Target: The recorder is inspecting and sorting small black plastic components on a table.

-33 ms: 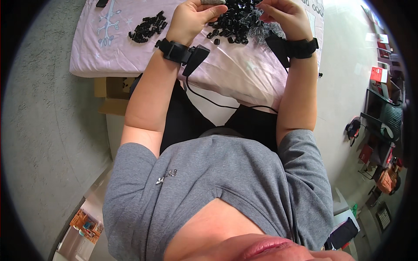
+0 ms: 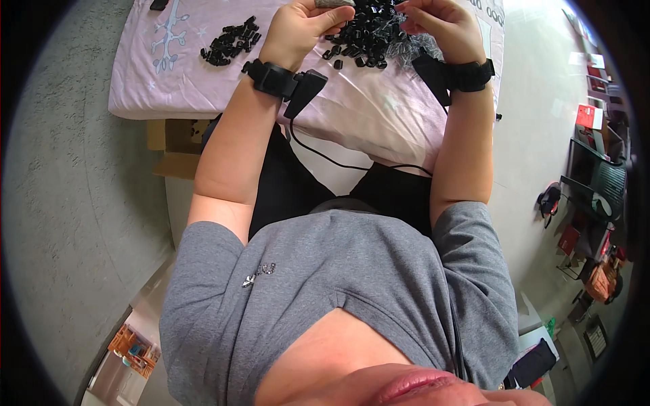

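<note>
A pink cloth-covered table (image 2: 365, 101) is seen from above, its near edge crossing below the person's wrists, its right edge just beside the right forearm; between the forearms, smooth cloth runs from that near edge up to a pile of small black pieces (image 2: 365, 37). The pile lies between the hands, with clear pieces (image 2: 409, 49) just below the right hand's fingers. The left hand (image 2: 296, 32) is partly curled, its thumb beside something grey (image 2: 333, 3); whether it grips this cannot be told. The right hand (image 2: 445, 26) has fingertips drawn together, their hold unclear. A smaller black cluster (image 2: 230, 42) lies left of the left hand.
</note>
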Action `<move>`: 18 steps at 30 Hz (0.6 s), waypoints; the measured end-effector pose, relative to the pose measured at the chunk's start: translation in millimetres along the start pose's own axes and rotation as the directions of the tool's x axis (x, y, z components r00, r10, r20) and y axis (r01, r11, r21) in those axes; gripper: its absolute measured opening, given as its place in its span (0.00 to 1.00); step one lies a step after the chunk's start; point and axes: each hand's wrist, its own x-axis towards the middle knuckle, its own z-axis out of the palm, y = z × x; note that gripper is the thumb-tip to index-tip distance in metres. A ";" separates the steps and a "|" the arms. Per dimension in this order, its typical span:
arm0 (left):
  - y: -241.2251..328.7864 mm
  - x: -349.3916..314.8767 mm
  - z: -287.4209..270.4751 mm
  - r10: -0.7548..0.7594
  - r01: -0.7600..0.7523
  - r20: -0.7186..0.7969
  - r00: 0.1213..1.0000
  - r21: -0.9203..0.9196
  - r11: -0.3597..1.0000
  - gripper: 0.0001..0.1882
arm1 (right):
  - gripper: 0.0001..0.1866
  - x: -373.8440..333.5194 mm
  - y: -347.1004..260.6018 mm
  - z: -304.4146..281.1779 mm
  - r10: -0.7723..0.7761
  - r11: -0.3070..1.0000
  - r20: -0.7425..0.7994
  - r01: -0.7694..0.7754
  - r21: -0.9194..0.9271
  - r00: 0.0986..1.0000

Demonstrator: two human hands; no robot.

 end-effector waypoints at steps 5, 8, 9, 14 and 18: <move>-6.2 2.1 -2.3 -0.049 0.057 0.067 0.997 -0.125 0.990 0.09 | 0.06 6.0 2.7 16.5 -0.357 0.834 0.226 0.200 0.514 0.906; -3.7 -0.2 -2.8 -0.096 0.104 0.055 0.994 -0.169 0.980 0.10 | 0.05 3.8 0.1 13.1 0.005 0.998 0.027 -0.003 -0.063 1.000; -2.6 -1.0 -3.1 -0.106 0.117 0.064 0.992 -0.216 0.969 0.10 | 0.05 2.5 -0.5 12.4 0.006 0.998 0.027 -0.004 -0.062 1.000; -3.2 -1.9 -2.0 -0.158 0.190 0.120 0.980 -0.342 0.920 0.10 | 0.03 -0.1 0.5 21.2 -0.010 0.999 -0.020 0.010 -0.045 1.000; -10.2 -2.8 1.8 0.091 0.060 0.328 0.940 -0.424 0.904 0.10 | 0.04 0.3 4.2 30.5 -0.006 0.974 -0.068 -0.010 -0.225 0.998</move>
